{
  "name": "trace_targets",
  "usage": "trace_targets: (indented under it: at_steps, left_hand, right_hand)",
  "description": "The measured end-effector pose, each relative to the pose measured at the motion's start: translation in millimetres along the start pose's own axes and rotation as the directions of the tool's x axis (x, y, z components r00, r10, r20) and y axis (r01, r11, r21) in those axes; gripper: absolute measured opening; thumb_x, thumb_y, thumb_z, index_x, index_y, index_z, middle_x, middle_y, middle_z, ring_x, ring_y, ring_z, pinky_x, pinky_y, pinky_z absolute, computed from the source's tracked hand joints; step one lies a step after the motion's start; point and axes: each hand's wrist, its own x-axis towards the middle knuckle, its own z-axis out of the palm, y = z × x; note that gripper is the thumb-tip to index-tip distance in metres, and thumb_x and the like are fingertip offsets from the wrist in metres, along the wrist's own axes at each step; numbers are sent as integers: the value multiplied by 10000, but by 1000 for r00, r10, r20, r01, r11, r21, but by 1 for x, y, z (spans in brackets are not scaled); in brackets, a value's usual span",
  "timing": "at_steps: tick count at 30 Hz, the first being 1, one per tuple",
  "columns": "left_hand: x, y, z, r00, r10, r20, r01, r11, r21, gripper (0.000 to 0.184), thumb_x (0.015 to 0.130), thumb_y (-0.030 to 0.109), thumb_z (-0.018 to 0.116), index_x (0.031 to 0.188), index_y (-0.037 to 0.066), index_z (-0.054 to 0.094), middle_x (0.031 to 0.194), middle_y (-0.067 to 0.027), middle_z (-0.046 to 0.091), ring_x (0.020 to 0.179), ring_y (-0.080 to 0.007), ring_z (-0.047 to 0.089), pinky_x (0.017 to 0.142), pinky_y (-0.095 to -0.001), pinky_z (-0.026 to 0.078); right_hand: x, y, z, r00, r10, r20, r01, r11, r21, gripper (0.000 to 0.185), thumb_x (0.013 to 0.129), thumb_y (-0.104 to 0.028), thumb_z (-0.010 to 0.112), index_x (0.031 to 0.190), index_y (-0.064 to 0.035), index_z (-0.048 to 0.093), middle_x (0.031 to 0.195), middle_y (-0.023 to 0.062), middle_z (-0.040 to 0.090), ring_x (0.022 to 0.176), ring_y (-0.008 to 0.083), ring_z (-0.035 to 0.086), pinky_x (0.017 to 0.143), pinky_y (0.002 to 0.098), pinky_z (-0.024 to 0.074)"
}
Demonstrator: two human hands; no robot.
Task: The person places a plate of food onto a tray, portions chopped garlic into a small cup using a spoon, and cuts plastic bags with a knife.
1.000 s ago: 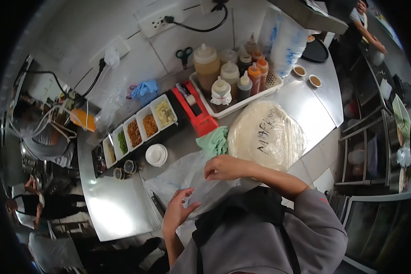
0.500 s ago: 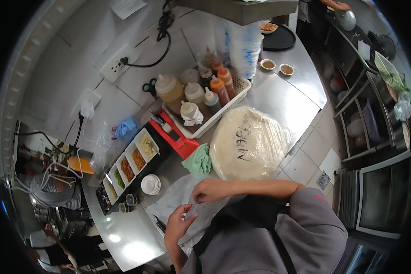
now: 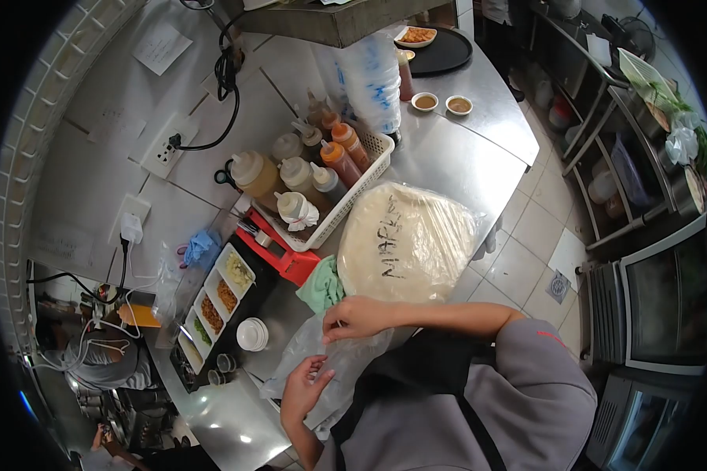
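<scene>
A clear plastic bag (image 3: 352, 366) lies loosely over the table edge in front of me. My right hand (image 3: 355, 318) is closed in a pinch at its upper edge. Lower and to the left, my left hand (image 3: 305, 388) grips the same bag, thumb and fingers curled around the thin film. Just beyond my right hand is a large round, flat stack wrapped in cling film (image 3: 404, 243), with black handwriting on it. A crumpled green cloth (image 3: 322, 284) touches its left side.
A white basket (image 3: 353, 192) holds several squeeze bottles. Left of it are a red holder (image 3: 294, 263), a black rack with white trays of toppings (image 3: 226, 292) and stacked white cups (image 3: 251, 334). Two sauce cups (image 3: 459, 105) and a black tray (image 3: 448, 56) stand farther back.
The view has shifted, so the table things sit further left. My hands stay at the bag; the film between them has changed shape and my left fingers have moved slightly.
</scene>
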Motion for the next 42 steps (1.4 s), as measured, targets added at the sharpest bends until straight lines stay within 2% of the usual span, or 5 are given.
trace_targets:
  at_steps: [12, 24, 29, 35, 42]
  left_hand:
    - [-1, 4, -4, 1000, -26, -15, 25, 999, -41, 475, 728, 201, 768, 1128, 23, 583, 953, -68, 623, 861, -137, 552, 770, -270, 447]
    - [-3, 5, -12, 1000, 14, 25, -14, 1000, 9, 462, 708, 168, 782, 1104, 27, 589, 937, -45, 626, 874, -124, 570, 771, -264, 443]
    - [-10, -3, -13, 991, 22, -132, -31, 997, -68, 330, 794, 146, 702, 1085, 30, 598, 915, -45, 636, 829, -113, 587, 717, -244, 452]
    - [-15, -17, -19, 953, -2, -302, -29, 995, -98, 250, 850, 166, 640, 1060, 33, 612, 882, -49, 638, 785, -114, 588, 679, -247, 456]
    - [6, -68, -56, 774, -34, -632, -33, 995, -94, 245, 840, 161, 639, 1053, 46, 604, 888, -81, 613, 747, -148, 586, 649, -278, 466]
  right_hand:
    - [9, 6, -18, 996, -4, -87, 7, 1000, 26, 183, 821, -210, 618, 831, -29, 650, 741, 142, 636, 702, 313, 614, 644, 389, 469]
    - [18, 3, -17, 993, 4, -117, -4, 1000, 5, 186, 824, -218, 616, 838, -36, 653, 734, 133, 632, 681, 291, 609, 636, 378, 469]
    - [37, -3, -41, 981, -23, -194, 24, 1000, 5, 146, 817, -164, 630, 863, -28, 658, 709, 131, 621, 655, 241, 611, 625, 337, 476]
    - [74, -19, -64, 968, 114, -224, -131, 990, -61, 134, 828, -111, 646, 905, -3, 657, 748, 89, 653, 629, 144, 591, 610, 284, 474]
    - [164, 20, -36, 957, -155, -243, 68, 941, -332, 112, 782, -113, 629, 795, -1, 626, 824, 180, 630, 751, 349, 607, 663, 405, 477]
